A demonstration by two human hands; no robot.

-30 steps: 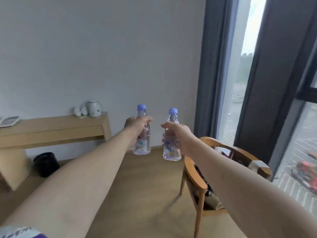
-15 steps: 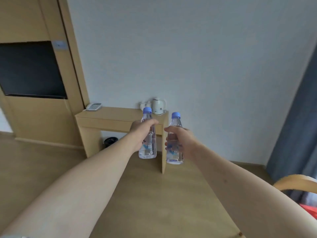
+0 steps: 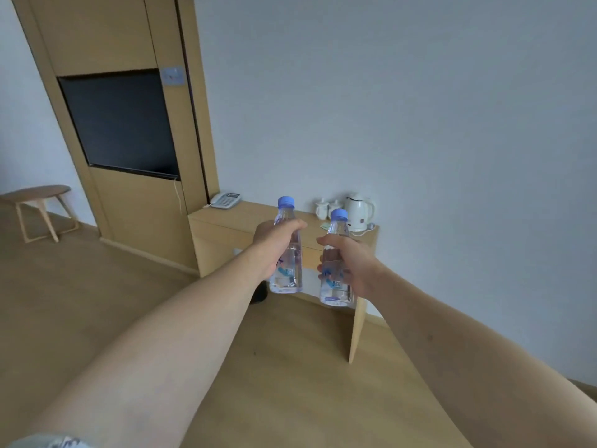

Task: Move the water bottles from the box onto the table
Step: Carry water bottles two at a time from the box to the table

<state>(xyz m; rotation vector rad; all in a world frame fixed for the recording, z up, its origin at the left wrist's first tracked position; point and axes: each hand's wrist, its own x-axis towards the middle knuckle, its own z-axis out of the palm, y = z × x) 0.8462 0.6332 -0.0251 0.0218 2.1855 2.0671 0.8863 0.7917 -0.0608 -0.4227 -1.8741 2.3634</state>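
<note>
Both arms are stretched out in front of me, each with a clear water bottle that has a blue cap. My left hand (image 3: 274,245) grips the left bottle (image 3: 288,273) round its middle and holds it upright. My right hand (image 3: 350,265) grips the right bottle (image 3: 334,286) the same way, a little lower and to the right. The two bottles are close side by side and apart. Behind them stands a light wooden table (image 3: 232,218) against the wall. The box is out of view.
On the table sit a white telephone (image 3: 225,200), white cups (image 3: 326,208) and a white kettle (image 3: 358,212). A wooden wall panel with a dark screen (image 3: 119,124) rises at the left, a small round stool (image 3: 37,205) beyond it. Wooden floor lies below.
My view has swung left, from the window and chair to the wall table, which is nearer now. Both hands keep the bottles held out in front.
</note>
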